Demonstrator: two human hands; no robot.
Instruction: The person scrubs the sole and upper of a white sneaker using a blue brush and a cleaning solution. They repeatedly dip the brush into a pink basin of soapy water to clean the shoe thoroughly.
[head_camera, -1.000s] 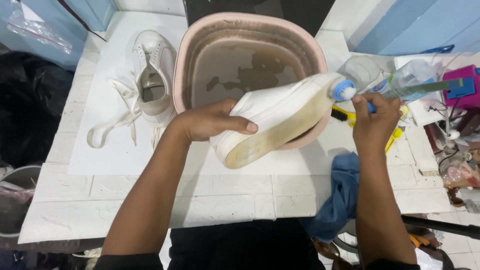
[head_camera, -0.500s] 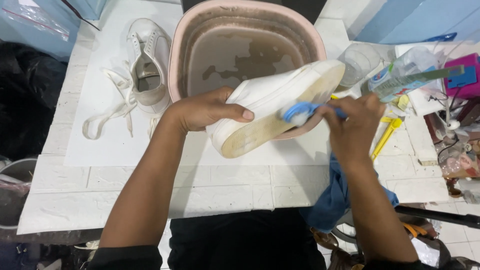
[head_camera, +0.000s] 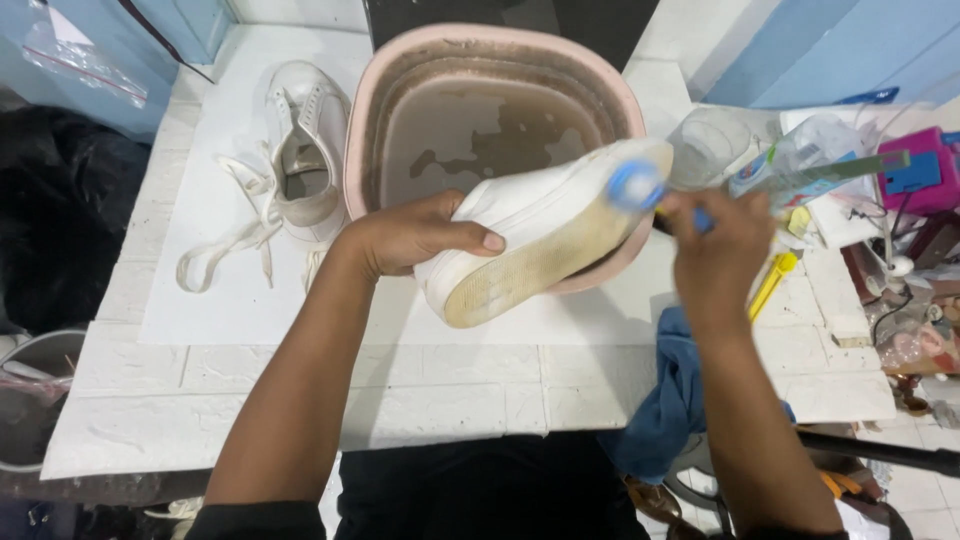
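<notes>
My left hand (head_camera: 415, 238) grips a white sneaker (head_camera: 545, 228) on its side, sole facing me, over the rim of a pink basin (head_camera: 365, 130) of murky water. My right hand (head_camera: 718, 250) holds a blue brush (head_camera: 640, 190), whose blurred head is against the sneaker's toe end. The second white sneaker (head_camera: 300, 160) lies upright on the white tabletop (head_camera: 210, 260) left of the basin, its laces trailing loose.
A blue cloth (head_camera: 670, 400) hangs over the table's front edge by my right arm. A yellow tool (head_camera: 772, 283), a clear plastic cup (head_camera: 712, 145), bottles and pink clutter (head_camera: 915, 170) crowd the right side. A dark bag (head_camera: 60, 220) sits left.
My right hand has moved the brush from mid-sole back toward the toe end of the sneaker. My left hand keeps the same grip on the shoe.
</notes>
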